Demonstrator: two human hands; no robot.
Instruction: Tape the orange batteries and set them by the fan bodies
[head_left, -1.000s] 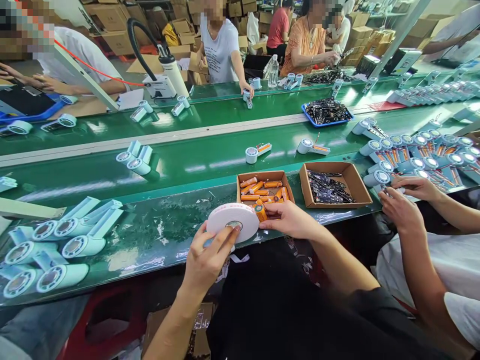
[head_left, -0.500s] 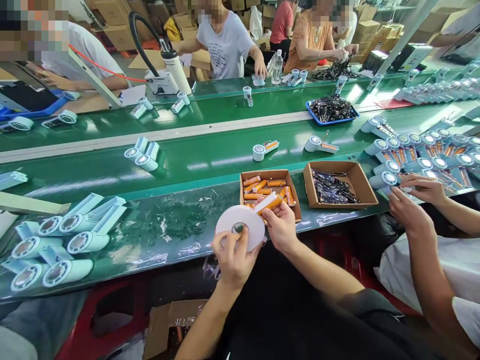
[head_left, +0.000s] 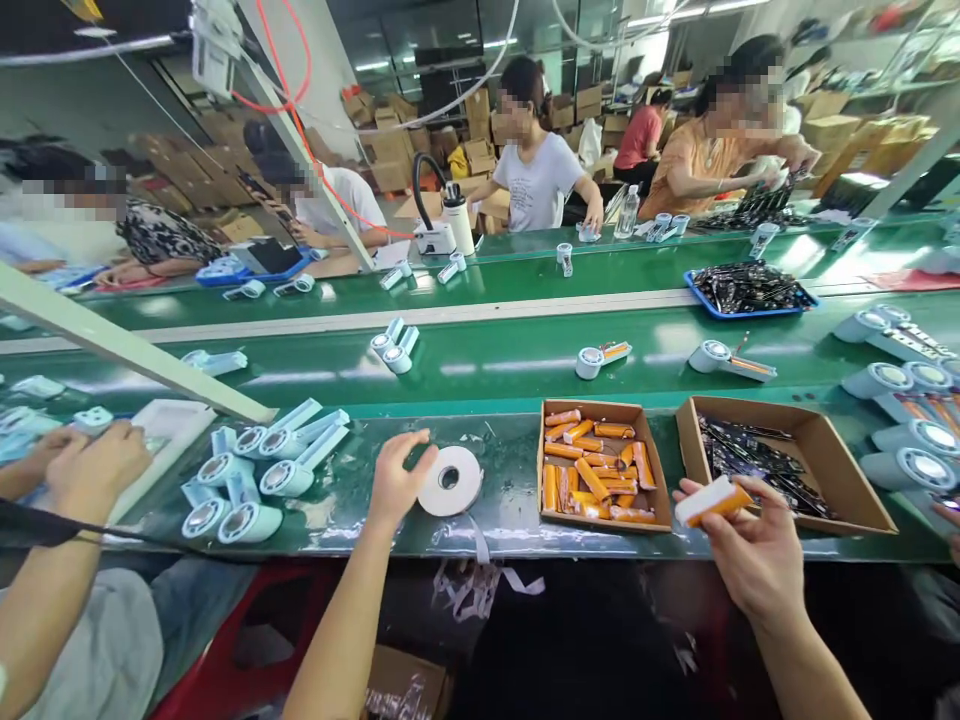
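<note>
A white tape roll [head_left: 450, 481] lies flat on the green bench, a loose strip trailing over the front edge. My left hand [head_left: 403, 474] is just left of the roll, thumb and fingers apart, holding nothing. In my right hand [head_left: 754, 550] is an orange battery [head_left: 714, 502] with a white strip on its upper face, held between thumb and fingers above the front of the right cardboard box. Orange batteries fill the left cardboard box [head_left: 661, 500]. Black circuit boards [head_left: 757, 455] lie in the right box [head_left: 847, 470].
Light-blue fan housings [head_left: 289, 478] stand grouped left of my left hand. A co-worker's hands [head_left: 105, 465] work at far left. The green conveyor [head_left: 495, 370] carries scattered housings and a blue tray [head_left: 750, 312]. People sit across it; more housings crowd the right.
The tape roll has gone from my hands to the bench. My left hand has let go of it. My right hand has moved right with the battery, and the view has shifted left and up.
</note>
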